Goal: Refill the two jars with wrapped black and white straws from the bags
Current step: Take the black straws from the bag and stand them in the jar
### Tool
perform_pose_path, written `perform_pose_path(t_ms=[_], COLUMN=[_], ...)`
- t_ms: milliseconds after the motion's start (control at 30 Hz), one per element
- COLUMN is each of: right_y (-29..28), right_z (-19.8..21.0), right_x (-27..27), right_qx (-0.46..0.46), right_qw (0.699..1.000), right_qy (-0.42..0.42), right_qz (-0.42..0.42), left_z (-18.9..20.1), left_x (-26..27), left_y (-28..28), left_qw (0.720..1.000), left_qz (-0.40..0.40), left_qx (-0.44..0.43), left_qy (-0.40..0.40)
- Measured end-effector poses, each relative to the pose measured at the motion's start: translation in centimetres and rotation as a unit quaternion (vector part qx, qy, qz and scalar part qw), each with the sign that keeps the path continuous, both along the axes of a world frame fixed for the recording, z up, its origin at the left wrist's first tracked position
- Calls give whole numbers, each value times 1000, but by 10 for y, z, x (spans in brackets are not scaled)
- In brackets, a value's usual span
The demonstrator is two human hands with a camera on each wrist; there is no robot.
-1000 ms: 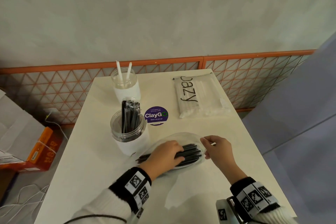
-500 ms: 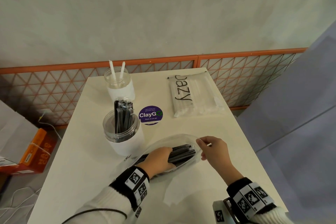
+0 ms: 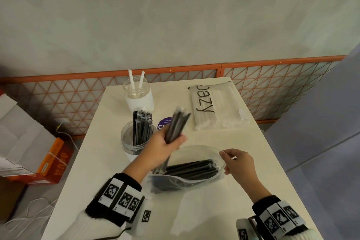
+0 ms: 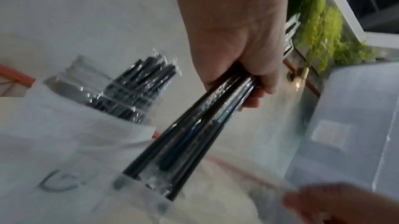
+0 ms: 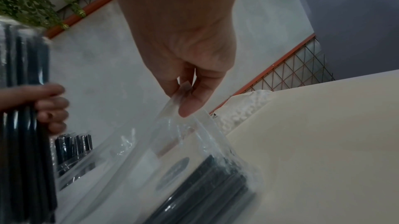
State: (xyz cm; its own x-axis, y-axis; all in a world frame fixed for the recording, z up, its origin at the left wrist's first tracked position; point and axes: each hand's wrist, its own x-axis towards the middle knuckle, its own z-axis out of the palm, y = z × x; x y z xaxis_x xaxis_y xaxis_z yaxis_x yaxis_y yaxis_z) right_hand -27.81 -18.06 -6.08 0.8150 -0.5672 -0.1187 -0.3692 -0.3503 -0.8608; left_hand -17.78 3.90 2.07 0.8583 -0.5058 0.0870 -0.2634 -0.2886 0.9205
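Note:
My left hand (image 3: 165,147) grips a bundle of wrapped black straws (image 3: 176,125) (image 4: 194,133), lifted above the table and tilted, just right of the near jar (image 3: 134,140), which holds several black straws. My right hand (image 3: 236,163) pinches the rim of the clear bag (image 3: 194,167) (image 5: 187,125) and holds its mouth open; more black straws lie inside. The far jar (image 3: 138,93) has two white straws standing in it. A sealed bag of white straws (image 3: 216,109) lies at the table's far right.
A round purple sticker (image 3: 162,123) sits on the white table (image 3: 253,152) behind the lifted bundle. An orange mesh fence (image 3: 272,84) runs behind the table. Cardboard boxes (image 3: 29,152) and cables lie on the floor to the left.
My left hand has pulled a bundle of black straws out of the clear bag and raised it toward the near jar. My right hand stays pinching the bag's rim.

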Motion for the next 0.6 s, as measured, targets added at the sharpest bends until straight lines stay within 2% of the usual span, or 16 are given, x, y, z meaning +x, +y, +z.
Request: perform_pose_path(t_ms=[133, 200, 267, 367, 467, 600], right_y=[0, 1, 1, 1, 2, 3], right_z=[-1, -2, -2, -3, -2, -1], right_x=[3, 4, 5, 6, 6, 5], right_qx=[-1, -3, 1, 8, 1, -3], right_qw=[1000, 1000, 1000, 1000, 1000, 1000], right_qy=[4, 5, 6, 7, 5, 8], right_qz=[1, 2, -1, -4, -3, -4], left_z=[45, 61, 68, 58, 33, -3], left_x=[13, 25, 38, 58, 70, 75], left_y=[22, 38, 51, 60, 62, 57], left_qw=[976, 962, 948, 937, 933, 940], left_qz=[132, 177, 213, 250, 287, 305], left_qx=[-175, -205, -214, -203, -171, -132], left_qy=[1, -46, -103, -137, -130, -79])
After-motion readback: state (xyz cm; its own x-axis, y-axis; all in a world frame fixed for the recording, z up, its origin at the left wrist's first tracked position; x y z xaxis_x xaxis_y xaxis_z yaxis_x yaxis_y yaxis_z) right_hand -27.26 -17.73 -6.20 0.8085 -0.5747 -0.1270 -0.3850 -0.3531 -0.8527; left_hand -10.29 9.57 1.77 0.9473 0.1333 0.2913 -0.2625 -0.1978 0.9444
